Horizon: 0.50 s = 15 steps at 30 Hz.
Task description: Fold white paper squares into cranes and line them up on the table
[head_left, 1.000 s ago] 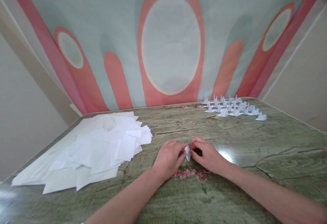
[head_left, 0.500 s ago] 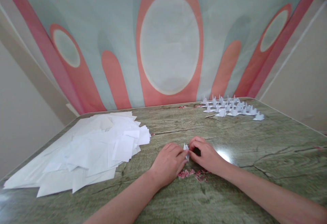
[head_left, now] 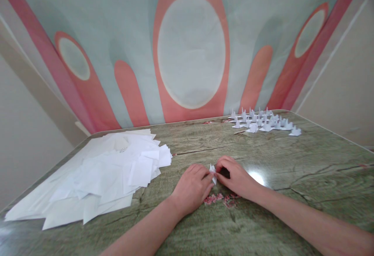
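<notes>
In the head view, a small folded-paper piece point(head_left: 212, 174) sits between the person's two hands, low over the table point(head_left: 248, 228). The left hand point(head_left: 191, 188) lies at its 8 o'clock and the right hand point(head_left: 236, 176) at its 3 o'clock, both pinching it at the fingertips, so the hands nearly meet across it. One pointed tip stands up toward 12 o'clock and another points toward 6.

The left forearm comes in from 8 o'clock, with the back of that hand facing up and its fingers bent inward. The right forearm enters from 4 o'clock; its thumb and index finger curve around a dark gap.

A spread heap of white paper sheets point(head_left: 108, 178) lies at 9 o'clock, and rows of folded-paper cranes point(head_left: 253, 128) stand between 1 and 2 o'clock, well apart from the hands.
</notes>
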Each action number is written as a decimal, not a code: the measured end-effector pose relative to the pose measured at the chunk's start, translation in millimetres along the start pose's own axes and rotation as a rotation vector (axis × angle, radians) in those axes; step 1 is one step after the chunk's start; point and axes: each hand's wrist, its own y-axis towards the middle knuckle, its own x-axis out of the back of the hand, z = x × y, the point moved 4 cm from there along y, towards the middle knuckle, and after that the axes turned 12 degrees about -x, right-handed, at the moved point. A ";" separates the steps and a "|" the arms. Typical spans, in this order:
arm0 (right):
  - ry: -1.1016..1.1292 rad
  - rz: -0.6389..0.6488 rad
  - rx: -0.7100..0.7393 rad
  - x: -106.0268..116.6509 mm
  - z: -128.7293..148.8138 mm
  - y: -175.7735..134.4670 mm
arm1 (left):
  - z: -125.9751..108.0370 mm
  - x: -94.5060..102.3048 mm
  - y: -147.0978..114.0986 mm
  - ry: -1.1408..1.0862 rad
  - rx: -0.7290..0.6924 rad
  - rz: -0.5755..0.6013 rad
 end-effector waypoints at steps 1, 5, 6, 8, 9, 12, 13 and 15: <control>-0.002 -0.001 0.001 0.0 -0.3 -0.1 | 0.0 0.1 0.1 0.000 0.001 -0.003; -0.030 0.000 0.014 -0.4 -0.5 -1.3 | 0.0 0.9 0.2 0.001 0.002 -0.020; -0.045 0.004 0.019 -0.4 0.2 -1.9 | 0.0 1.0 0.2 0.002 0.002 -0.021; -0.085 0.006 0.034 0.5 2.9 -4.0 | 0.0 1.0 0.3 0.001 0.002 -0.019; -0.108 0.005 0.049 1.3 5.0 -5.4 | 0.0 0.9 0.3 0.001 0.003 -0.017; -0.205 0.016 0.123 2.3 12.5 -11.4 | 0.0 0.8 0.4 0.001 0.006 -0.023; -0.252 0.028 0.153 1.5 14.4 -13.7 | 0.0 0.7 0.4 0.003 0.006 -0.027; -0.374 0.048 0.205 -2.0 16.1 -18.2 | -0.2 0.3 0.5 0.013 0.004 -0.028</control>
